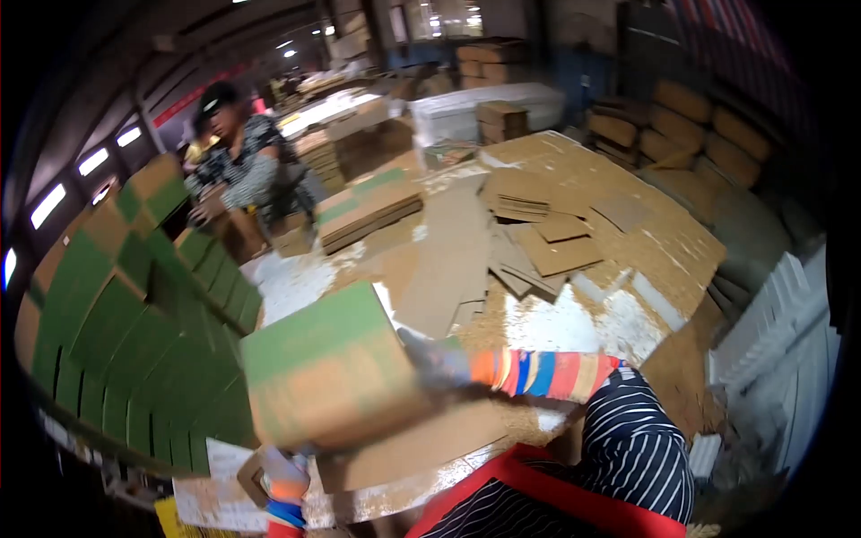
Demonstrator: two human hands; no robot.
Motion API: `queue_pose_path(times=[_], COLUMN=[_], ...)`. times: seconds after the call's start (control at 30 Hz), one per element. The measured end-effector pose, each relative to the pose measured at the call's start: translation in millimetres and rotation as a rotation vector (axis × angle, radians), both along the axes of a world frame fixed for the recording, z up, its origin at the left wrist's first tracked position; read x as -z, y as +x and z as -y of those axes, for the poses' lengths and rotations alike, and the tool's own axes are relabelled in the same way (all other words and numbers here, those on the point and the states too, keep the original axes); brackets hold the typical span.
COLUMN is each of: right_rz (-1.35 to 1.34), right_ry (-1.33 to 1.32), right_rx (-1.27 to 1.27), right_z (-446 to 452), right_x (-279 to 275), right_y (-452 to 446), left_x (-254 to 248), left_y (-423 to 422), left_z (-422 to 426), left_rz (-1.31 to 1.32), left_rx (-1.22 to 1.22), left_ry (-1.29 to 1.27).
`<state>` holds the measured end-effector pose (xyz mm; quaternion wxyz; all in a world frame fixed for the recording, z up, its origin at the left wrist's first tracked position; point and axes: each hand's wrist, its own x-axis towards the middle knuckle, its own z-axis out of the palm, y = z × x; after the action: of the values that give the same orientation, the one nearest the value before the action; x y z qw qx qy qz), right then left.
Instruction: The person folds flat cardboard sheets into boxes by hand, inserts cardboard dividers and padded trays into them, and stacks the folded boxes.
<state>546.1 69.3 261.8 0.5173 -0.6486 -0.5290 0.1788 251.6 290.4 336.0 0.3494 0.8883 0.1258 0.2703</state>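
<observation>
A cardboard box (327, 377) with a green band along its far side is tilted over the near left part of the work table (664, 224), blurred by motion. My right hand (439, 363), in a greyish glove below a striped multicoloured sleeve, grips its right side. At the lower left corner is my left hand (289, 471), holding the box from below; its fingers are smeared and partly hidden. A flat cardboard sheet (413, 448) lies under the box on the table.
Green-and-brown cardboard boxes (134, 350) are stacked along the left. A co-worker (247, 166) leans over them at the back left. Flat cardboard stacks (372, 211) and loose cardboard pieces (560, 251) lie on the table. White foam panels (771, 323) stand at the right.
</observation>
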Motion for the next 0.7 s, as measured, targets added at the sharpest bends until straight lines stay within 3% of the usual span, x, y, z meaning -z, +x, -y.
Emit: queue_pose_path(times=[0.03, 0.1, 0.13, 0.17, 0.23, 0.3, 0.37, 0.4, 0.43, 0.47, 0.53, 0.6, 0.7], right_rz=[0.005, 0.168, 0.226, 0.247, 0.294, 0.128, 0.009, -0.119, -0.243, -0.088, 0.150, 0.247, 0.262], right_ry=[0.076, -0.021, -0.048, -0.098, -0.277, -0.293, -0.116, -0.372, -0.622, -0.657, -0.687, -0.799, -0.721], right_rx=[0.054, 0.139, 0.169, 0.183, 0.208, 0.027, -0.063, 0.111, 0.287, 0.457, 0.629, 0.698, 0.844], right_z=[12.2, 52.6, 69.7, 76.7, 91.1, 102.8, 114.7, 126.7, 142.2, 162.8, 202.1, 205.4, 176.4], right_x=[4.8, -15.6, -21.3, -13.9, 3.6, 34.3, 61.5, 80.1, 98.3, 105.5, 140.0, 118.9, 65.4], right_y=[-2.9, -27.7, -36.2, -39.1, -44.5, -21.3, 17.1, 47.9, 81.4, 112.9, 175.3, 226.5, 281.0], left_x=[49.2, 104.3, 119.7, 134.8, 118.8, 57.6, 6.8, 12.5, 8.7, -0.9, 31.4, 40.6, 35.4], left_y=[-4.2, -18.1, -17.9, -7.1, 25.8, 51.9, 73.8, 87.6, 93.7, 104.1, 96.3, 93.1, 89.0], left_z=[8.1, 15.4, 10.2, -7.5, -13.5, 0.7, 21.2, 29.6, 35.7, 43.8, -4.9, -11.3, -6.2], left_rz=[-0.313, -0.327, -0.286, 0.041, 0.257, 0.048, -0.151, -0.200, -0.320, -0.435, -0.271, -0.257, -0.261], left_rx=[-0.162, -0.099, 0.024, -0.072, -0.156, -0.164, -0.186, -0.234, -0.317, -0.398, -0.223, -0.222, -0.277], left_ry=[0.144, 0.463, 0.366, -0.097, -0.457, -0.223, 0.021, 0.160, 0.115, 0.070, 0.028, 0.025, -0.020])
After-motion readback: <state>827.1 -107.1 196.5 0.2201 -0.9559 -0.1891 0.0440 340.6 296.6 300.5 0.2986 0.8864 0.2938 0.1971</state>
